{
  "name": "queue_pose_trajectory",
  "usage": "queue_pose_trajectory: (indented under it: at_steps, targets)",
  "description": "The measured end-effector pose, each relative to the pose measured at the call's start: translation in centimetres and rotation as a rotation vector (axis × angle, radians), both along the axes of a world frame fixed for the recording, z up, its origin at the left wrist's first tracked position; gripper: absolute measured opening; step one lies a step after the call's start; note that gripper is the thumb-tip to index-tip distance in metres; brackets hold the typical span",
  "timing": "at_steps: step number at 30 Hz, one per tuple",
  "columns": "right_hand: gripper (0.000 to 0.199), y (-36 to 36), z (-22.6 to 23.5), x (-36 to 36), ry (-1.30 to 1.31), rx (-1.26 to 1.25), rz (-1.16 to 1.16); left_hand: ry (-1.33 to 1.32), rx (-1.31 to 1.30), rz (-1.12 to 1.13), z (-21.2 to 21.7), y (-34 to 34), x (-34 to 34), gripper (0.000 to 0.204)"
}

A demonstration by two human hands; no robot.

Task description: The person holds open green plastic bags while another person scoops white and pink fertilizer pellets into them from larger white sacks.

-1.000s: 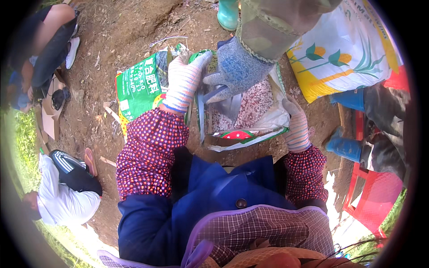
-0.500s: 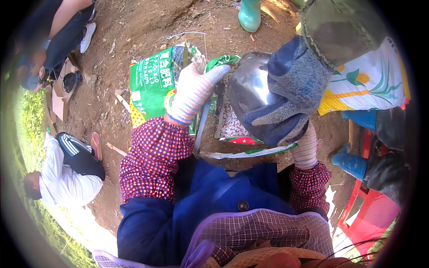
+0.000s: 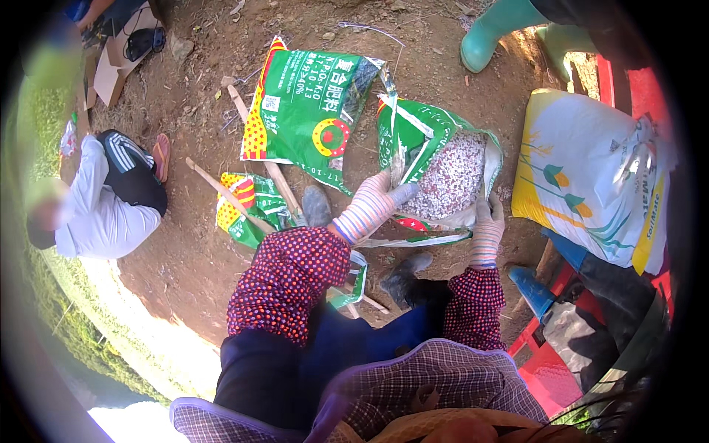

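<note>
Holding the mouth of an open green sack (image 3: 436,159) apart, both gloved hands grip its rim in the head view. The left hand (image 3: 377,199), in a striped knit glove, has its fingers curled shut over the near-left edge of the opening, pinching the folded plastic; the right hand (image 3: 487,221), gloved the same way, clamps the near-right edge, though how far its fingers wrap round is hard to tell. Between the two grips lies the sack's filling, pink-and-white speckled granules (image 3: 450,177), which reach just short of both hands. Pulled from both sides like this, the mouth stands wide and the limp plastic cannot fold in over the contents; the sack itself rests on the bare earth (image 3: 199,258), leaning away from the person.

Beyond the left grip lies a flat, emptied green sack (image 3: 306,111), and to that hand's outer side a crumpled green bag (image 3: 247,207) with wooden sticks (image 3: 221,192) across it. Past the right grip stands a full white-and-yellow sack (image 3: 591,177). Farther off on the left a person in a white top (image 3: 96,214) crouches, and a green rubber boot (image 3: 491,33) stands beyond the open sack.
</note>
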State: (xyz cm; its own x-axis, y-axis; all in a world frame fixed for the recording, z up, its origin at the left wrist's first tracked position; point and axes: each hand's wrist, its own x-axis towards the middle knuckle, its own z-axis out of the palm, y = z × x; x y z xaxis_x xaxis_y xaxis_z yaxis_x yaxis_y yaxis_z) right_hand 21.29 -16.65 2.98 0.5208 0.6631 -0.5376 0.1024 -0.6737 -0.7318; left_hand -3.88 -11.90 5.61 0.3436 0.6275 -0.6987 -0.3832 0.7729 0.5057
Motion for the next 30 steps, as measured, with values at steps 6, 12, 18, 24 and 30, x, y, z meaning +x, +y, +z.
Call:
queue_pose_trajectory:
  at_steps: [6,12,18,24,30]
  targets:
    - [0.042,0.3,4.3,-3.7,0.127,-0.059,0.292,0.024,-0.288,0.128,5.4,-4.2,2.5,0.035]
    - [0.023,5.9,17.7,-10.7,0.765,-0.314,-0.165,0.135,-0.100,-0.076,14.4,-7.2,1.2,0.033]
    - [0.018,3.1,29.0,-6.2,1.133,-0.180,0.011,0.175,-0.183,0.057,24.3,-3.9,-11.6,0.025]
    - [0.037,-0.6,32.6,-4.8,0.419,-0.373,0.585,0.478,-0.109,0.282,30.7,-5.3,-24.4,0.022]
    - [0.035,2.6,35.8,-3.9,0.071,-0.426,0.673,0.741,-0.257,0.374,35.9,-12.0,-29.1,0.019]
